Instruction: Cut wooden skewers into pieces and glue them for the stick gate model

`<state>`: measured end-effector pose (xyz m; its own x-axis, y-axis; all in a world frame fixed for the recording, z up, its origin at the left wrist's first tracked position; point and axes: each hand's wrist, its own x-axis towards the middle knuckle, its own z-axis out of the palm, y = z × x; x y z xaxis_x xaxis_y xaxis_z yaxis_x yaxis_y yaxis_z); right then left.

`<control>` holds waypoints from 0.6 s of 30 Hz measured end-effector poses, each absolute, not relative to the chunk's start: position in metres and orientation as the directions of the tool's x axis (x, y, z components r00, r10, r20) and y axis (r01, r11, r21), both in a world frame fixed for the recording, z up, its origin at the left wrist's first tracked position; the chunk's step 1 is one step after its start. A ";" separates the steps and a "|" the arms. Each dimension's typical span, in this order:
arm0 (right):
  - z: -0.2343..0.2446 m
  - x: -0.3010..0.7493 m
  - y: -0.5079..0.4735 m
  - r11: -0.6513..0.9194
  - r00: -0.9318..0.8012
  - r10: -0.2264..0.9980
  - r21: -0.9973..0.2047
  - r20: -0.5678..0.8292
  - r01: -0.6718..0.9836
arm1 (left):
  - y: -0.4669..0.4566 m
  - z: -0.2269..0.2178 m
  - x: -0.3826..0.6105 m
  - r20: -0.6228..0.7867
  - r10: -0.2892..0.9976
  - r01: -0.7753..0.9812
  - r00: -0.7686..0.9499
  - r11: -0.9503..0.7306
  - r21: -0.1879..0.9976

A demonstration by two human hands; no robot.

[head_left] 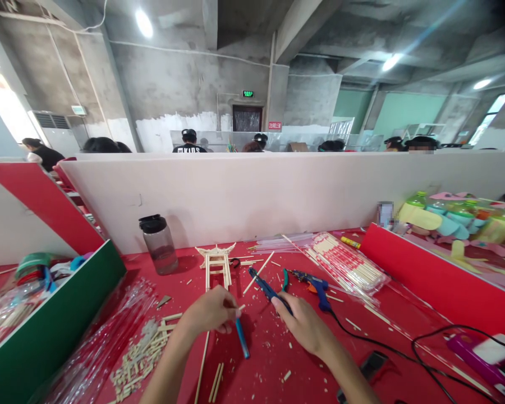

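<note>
My left hand (212,311) is closed, with a short pale wooden stick (241,308) pinched at its fingertips. Just below the fingers is a blue pen (243,339); whether they touch it I cannot tell. My right hand (301,322) grips a long dark blue hand tool (261,284) that points away to the left. A thin wooden stick (252,282) slants past the tool's far end. Beyond my left hand stands a small frame built of wooden sticks (217,265), chair-like in shape. A blue glue gun (313,282) lies right of the tool, near a teal curved handle (285,279).
Cut stick pieces (137,353) lie heaped at left beside clear plastic wrapping (105,325). A dark-lidded water bottle (157,247) stands near the white partition (256,193). Packed sticks (347,269) rest at right. Black cable (370,338) crosses the red table. Green (63,320) and red (437,275) dividers flank it.
</note>
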<state>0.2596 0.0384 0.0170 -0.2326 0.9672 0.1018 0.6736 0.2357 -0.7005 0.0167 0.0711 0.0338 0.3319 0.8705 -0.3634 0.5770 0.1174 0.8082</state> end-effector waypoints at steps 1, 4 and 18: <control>0.016 0.261 0.039 0.237 -0.226 0.968 -0.694 0.110 0.679 | 0.070 0.030 0.020 -0.370 0.858 0.600 0.357 0.094 0.795; 0.012 0.262 0.041 0.252 -0.223 0.966 -0.668 0.132 0.700 | 0.067 0.022 0.033 -0.356 0.856 0.652 0.375 0.029 0.758; 0.009 0.246 0.033 0.354 -0.340 0.931 -0.535 0.129 0.767 | 0.069 0.053 0.014 0.119 0.882 0.521 0.457 -0.374 0.767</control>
<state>0.2455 0.0327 0.0088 -0.3402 0.9314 0.1292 0.7669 0.3543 -0.5351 0.0139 0.0692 0.0534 0.4567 0.8816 0.1188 0.5215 -0.3736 0.7672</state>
